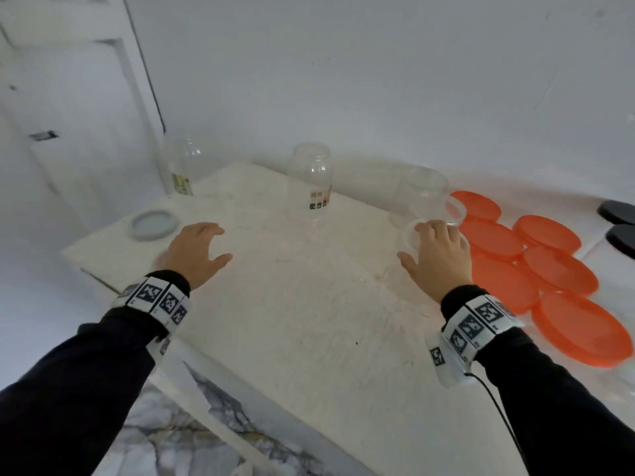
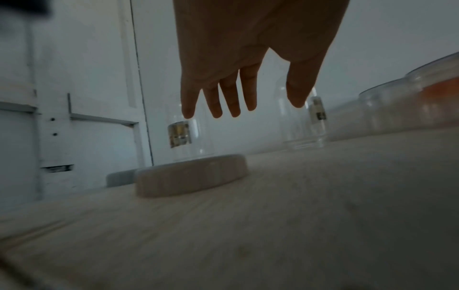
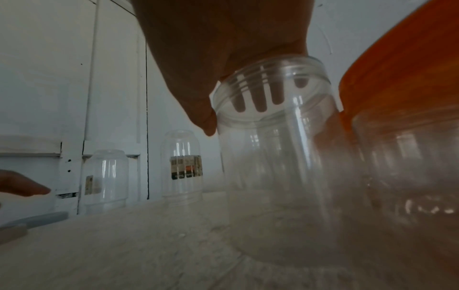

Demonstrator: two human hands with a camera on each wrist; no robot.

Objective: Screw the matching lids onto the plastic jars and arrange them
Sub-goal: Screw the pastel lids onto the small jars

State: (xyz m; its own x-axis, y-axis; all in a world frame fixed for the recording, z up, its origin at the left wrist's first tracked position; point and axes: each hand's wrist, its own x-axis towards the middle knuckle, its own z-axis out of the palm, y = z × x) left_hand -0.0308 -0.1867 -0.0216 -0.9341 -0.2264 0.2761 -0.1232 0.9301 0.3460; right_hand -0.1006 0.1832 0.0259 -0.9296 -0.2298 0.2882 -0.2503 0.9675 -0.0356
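My right hand (image 1: 414, 243) grips an upright clear plastic jar (image 3: 278, 166) by its open mouth, fingers (image 3: 258, 102) hooked inside the rim and thumb outside. The jar stands on the pale table (image 1: 309, 321) beside the orange lids. My left hand (image 1: 220, 243) hovers open with spread fingers above a flat whitish lid (image 2: 191, 174) that lies on the table. The head view mostly hides this lid under the hand. A grey lid (image 1: 153, 224) lies just beyond it near the table's left corner.
Two labelled clear jars stand upside down at the back, one in the middle (image 1: 311, 180) and one at the left (image 1: 182, 166). Another open jar (image 1: 426, 194) stands behind my right hand. Several orange-lidded jars (image 1: 556, 273) crowd the right, black lids (image 1: 618, 211) beyond them.
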